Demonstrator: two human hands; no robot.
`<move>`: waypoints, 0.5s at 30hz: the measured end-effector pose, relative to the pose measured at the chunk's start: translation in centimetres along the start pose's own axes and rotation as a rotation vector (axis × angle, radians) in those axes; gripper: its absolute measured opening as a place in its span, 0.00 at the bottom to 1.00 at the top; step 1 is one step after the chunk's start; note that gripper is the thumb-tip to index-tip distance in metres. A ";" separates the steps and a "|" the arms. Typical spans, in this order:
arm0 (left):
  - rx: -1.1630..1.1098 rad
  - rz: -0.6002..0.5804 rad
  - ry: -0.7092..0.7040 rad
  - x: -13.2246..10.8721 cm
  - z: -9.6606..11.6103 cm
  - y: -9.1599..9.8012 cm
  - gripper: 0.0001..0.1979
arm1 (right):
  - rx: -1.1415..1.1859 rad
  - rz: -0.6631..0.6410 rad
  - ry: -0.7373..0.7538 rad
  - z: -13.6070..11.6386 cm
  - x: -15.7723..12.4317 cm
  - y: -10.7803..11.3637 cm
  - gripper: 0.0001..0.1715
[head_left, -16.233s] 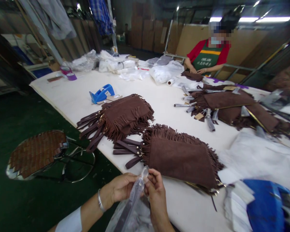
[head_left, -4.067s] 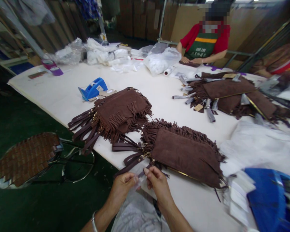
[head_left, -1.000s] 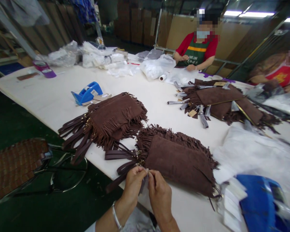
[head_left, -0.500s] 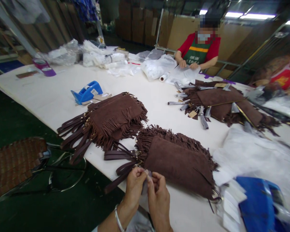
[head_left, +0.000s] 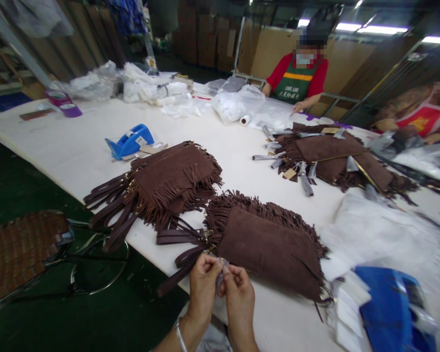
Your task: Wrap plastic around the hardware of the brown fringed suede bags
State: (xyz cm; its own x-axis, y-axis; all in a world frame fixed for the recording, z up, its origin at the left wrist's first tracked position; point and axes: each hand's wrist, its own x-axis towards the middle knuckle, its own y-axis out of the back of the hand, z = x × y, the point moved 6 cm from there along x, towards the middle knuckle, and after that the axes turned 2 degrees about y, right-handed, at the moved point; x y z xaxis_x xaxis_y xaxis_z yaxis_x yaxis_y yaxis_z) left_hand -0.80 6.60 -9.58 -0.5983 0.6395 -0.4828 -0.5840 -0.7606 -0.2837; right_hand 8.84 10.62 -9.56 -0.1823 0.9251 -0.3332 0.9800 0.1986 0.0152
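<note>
Bags (head_left: 271,254) on table (head_left: 238,156), probably plastic (head_left: 238,103) behind

My white tabletop (head_left: 238,164) carries two piles of fringed brown suede wristlets (head_left: 267,252) along the edge nearest me, purple tape rolls (head_left: 71,110) by its left corner, and clear plastic bags (head_left: 238,102) toward its far edge.

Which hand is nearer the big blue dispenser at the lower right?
Right. The right hand is left of the big blue dispenser in the picture, with some table between them. The left hand is farther left, on the right hand's far side.
</note>
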 end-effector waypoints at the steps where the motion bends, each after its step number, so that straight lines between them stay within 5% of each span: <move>1: 0.029 -0.003 -0.015 0.0 0.2 0.0 0.14 | -0.023 0.005 0.018 -0.1 -0.1 0.0 0.18; 11: 0.232 -0.027 -0.139 0.1 1.5 0.5 0.09 | -0.273 -0.093 0.231 -1.9 -0.9 0.0 0.19; 15: 0.236 -0.064 -0.144 -0.1 2.0 0.4 0.07 | -0.082 -0.220 0.100 -1.3 -0.1 -0.2 0.19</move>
State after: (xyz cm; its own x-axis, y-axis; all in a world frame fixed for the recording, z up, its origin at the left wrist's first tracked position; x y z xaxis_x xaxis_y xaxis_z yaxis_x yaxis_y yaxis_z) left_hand -2.05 6.48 -7.94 -0.6181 0.7074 -0.3428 -0.7245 -0.6819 -0.1006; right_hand 8.57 10.93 -8.28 -0.4014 0.8834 -0.2420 0.9068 0.4204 0.0306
